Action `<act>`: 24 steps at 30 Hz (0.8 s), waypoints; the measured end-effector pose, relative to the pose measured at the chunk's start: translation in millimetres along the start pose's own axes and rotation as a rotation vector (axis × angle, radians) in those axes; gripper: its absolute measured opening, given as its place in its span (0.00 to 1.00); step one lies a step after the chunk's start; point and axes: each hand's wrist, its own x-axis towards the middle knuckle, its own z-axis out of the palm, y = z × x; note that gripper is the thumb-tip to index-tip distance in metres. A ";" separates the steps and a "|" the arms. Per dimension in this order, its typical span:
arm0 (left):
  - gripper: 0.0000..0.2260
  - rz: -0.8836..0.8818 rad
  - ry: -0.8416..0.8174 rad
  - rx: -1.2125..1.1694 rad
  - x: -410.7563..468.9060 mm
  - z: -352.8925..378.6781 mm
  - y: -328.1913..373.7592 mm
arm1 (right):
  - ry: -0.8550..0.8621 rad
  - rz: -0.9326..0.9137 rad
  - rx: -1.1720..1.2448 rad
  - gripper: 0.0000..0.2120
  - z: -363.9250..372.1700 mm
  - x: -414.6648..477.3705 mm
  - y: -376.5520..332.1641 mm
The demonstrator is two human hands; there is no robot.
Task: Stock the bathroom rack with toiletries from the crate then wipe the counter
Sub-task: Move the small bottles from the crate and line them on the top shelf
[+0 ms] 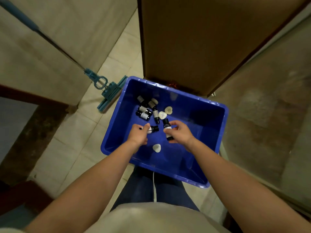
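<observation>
Left grip (138, 134): curled round small bottle (154, 128), low in crate (225, 111).
Right grip (179, 132): pinching second bottle (167, 127), mid-crate.
Progress: early; far-left bottles (144, 110) and soaps (168, 110) lie in crate; rack, tabletop unseen.

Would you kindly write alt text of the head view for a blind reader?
The left hand grips one small dark bottle, the right hand another, inside a blue crate. More bottles and pale soaps lie in it; a mop rests nearby.
</observation>
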 end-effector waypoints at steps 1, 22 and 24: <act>0.13 0.006 -0.009 -0.029 -7.1 0.2 5.9 | 0.022 -0.008 0.026 0.10 -2.4 -7.6 -2.6; 0.15 0.137 -0.577 -0.096 -101.2 -30.0 61.7 | 0.583 -0.228 0.522 0.12 43.9 -178.5 -12.6; 0.13 0.159 -0.627 -0.081 -116.6 -31.9 63.4 | 0.627 -0.252 0.592 0.14 53.0 -196.5 -12.2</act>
